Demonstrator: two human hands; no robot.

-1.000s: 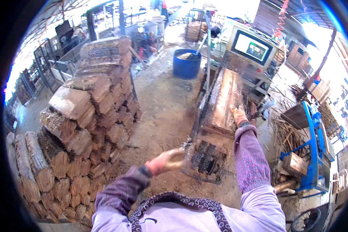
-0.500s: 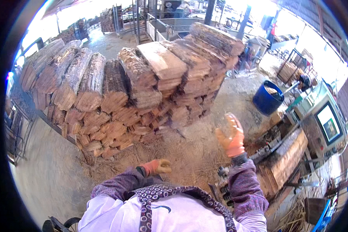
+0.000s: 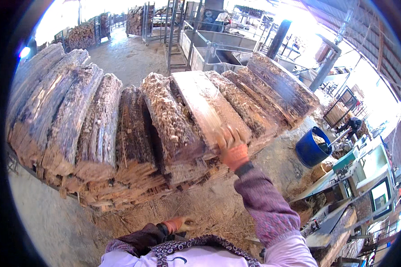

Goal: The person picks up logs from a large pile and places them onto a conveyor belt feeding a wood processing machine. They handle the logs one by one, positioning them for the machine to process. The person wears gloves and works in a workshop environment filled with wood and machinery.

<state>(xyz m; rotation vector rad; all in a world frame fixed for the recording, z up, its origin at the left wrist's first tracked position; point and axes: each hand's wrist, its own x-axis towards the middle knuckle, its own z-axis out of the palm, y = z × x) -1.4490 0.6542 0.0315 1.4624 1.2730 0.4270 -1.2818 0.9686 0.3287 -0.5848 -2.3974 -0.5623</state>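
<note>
My right hand (image 3: 231, 144), in an orange and tan work glove, is on the near end of a pale sawn wooden slab (image 3: 205, 100) on top of the stack. Its fingers bend over the slab's end; motion blurs them and the thumb is hidden. Low in front of my body, my left hand (image 3: 182, 224) in a matching glove has loosely curled fingers with a gap at the thumb, holding nothing visible. Rough bark-covered slabs lie side by side with the pale one, among them a knobbly slab (image 3: 167, 113) just to its left.
Shorter cut ends show beneath the top row, above sawdust-strewn ground (image 3: 165, 211). At right stand a blue tub (image 3: 312, 149) and a machine with a screen (image 3: 379, 196). Behind the stack are a metal-railed enclosure (image 3: 227, 40) and an upright rack (image 3: 176, 40). A person (image 3: 354, 124) is far right.
My right hand has moved forward and left from open air onto the pale slab. The stack now appears closer and larger. My left hand stays low near my body.
</note>
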